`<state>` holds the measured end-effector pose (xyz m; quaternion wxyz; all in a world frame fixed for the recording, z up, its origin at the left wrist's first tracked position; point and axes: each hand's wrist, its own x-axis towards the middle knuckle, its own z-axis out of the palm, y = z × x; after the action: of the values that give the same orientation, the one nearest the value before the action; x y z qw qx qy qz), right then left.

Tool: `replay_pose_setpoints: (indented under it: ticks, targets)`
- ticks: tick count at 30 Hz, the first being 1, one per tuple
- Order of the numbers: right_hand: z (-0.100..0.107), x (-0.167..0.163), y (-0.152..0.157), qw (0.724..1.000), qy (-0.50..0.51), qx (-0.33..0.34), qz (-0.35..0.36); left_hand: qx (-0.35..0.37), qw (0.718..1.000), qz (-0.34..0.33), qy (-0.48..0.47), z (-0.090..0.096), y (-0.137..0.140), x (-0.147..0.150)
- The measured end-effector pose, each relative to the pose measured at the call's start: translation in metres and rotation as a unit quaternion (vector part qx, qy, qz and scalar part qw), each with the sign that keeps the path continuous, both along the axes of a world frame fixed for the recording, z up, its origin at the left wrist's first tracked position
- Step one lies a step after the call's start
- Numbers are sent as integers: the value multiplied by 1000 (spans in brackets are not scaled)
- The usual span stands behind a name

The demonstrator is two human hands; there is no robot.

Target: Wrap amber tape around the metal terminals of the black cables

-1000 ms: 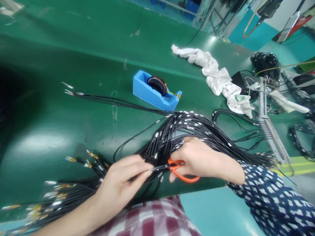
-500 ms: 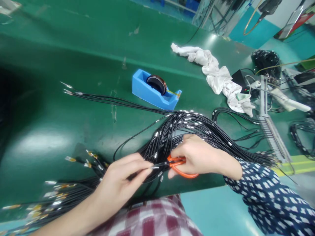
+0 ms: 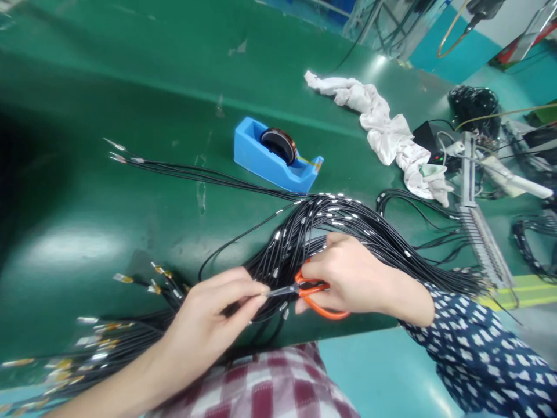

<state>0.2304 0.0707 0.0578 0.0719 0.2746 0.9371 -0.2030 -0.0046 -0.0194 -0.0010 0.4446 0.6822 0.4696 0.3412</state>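
Note:
Orange-handled scissors [image 3: 324,313] are gripped in my right hand [image 3: 348,273], fingers round the handles. Their narrow dark blades point left and meet the fingertips of my left hand [image 3: 221,307], with the blades looking closed or nearly so. My left thumb and forefinger pinch the thin end of a cable, mostly hidden by the fingers. Beneath and behind both hands lies a thick bundle of black cables [image 3: 348,217] with small white sleeves. Left of my left hand, many cable ends [image 3: 100,342] with silver tips and yellowish tape lie fanned out.
Beyond the bundle stands a blue tape dispenser [image 3: 265,159] with a brown roll. A few cables [image 3: 183,173] stretch left across the green table [image 3: 130,104]. A crumpled white cloth [image 3: 387,130], a metal comb-like rack [image 3: 485,235] and a black coil [image 3: 474,107] lie to the right.
The scissor blades have swung slightly upward and look more closed at my left fingertips. The silvery tip seen there before is now hidden. Both hands stay nearly in place.

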Motion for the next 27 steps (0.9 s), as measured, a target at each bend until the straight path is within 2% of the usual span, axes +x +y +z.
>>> replay_pose_setpoints:
  ticks: [11,19,27]
  targets:
    - [1,-1,-2,999,-6,50,11,-5,1000,-13,-8,3,2,-1]
    - [0,0,-2,998,-11,49,25,2,1000,-18,-11,4,2,-2]
    - [-5,1,-2,997,-28,55,48,41,999,-21,-22,1,0,2]
